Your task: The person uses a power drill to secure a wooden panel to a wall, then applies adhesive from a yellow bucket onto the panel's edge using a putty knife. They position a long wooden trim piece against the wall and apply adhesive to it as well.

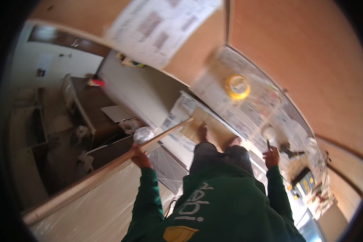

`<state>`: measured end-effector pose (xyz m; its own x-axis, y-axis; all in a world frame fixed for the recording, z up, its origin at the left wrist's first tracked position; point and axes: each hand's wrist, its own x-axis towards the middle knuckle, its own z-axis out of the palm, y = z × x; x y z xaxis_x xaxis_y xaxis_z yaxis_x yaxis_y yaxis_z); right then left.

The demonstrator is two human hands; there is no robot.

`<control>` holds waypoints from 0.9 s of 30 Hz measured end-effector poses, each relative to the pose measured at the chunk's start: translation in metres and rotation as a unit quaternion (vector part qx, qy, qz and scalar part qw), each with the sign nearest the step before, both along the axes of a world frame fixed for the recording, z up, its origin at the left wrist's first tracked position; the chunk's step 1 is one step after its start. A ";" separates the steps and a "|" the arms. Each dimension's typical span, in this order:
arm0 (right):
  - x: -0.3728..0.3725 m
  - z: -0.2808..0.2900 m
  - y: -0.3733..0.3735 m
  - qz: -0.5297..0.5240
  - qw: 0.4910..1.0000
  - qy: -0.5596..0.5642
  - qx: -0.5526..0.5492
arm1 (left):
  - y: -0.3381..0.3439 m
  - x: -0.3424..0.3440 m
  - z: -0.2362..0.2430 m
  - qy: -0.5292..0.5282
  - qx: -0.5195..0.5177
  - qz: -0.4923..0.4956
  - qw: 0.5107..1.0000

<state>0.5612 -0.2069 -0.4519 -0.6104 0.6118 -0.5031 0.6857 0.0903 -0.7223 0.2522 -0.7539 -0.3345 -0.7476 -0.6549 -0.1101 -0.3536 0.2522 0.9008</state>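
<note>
My left hand (140,157) is closed over a long wooden rail (113,162) that runs slantwise from the lower left to near my feet. Below that rail lies a pale panel under clear plastic film (105,205). On the right, my right hand (272,157) grips a thin, dark-handled tool (268,144) whose tip points at a small whitish round container (269,132). The tool's far end is too small to make out. Just right of this hand a dark power tool (290,151) rests on the paper-covered surface.
A yellow-rimmed round tub (238,86) stands on the newspaper-covered surface (252,109). My bare feet are on a brown board (213,135). A black-and-yellow box (304,181) sits at right. Wooden panels (302,52) rise ahead, one bearing a printed sheet (161,30). Dark cabinets (94,101) stand left.
</note>
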 end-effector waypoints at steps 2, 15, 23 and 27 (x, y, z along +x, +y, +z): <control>-0.003 -0.002 -0.004 0.122 0.977 0.015 0.172 | -0.009 -0.017 -0.002 0.025 -0.031 -0.015 0.999; -0.046 0.038 -0.057 -0.065 0.996 0.012 -0.052 | -0.011 -0.097 0.078 0.060 -0.139 -0.154 0.976; -0.006 -0.005 -0.041 0.012 0.997 0.038 0.061 | -0.006 -0.085 0.051 0.104 -0.265 -0.245 0.927; 0.031 -0.054 -0.014 -0.040 0.992 0.076 -0.090 | -0.012 -0.083 0.024 -0.028 -0.389 -0.210 0.896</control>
<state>0.5924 -0.2211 -0.5063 -0.6406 0.5698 -0.5148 0.5676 -0.1002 -0.8172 0.1696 -0.7660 -0.3106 -0.9538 -0.2117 0.2133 -0.1194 0.9182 0.3776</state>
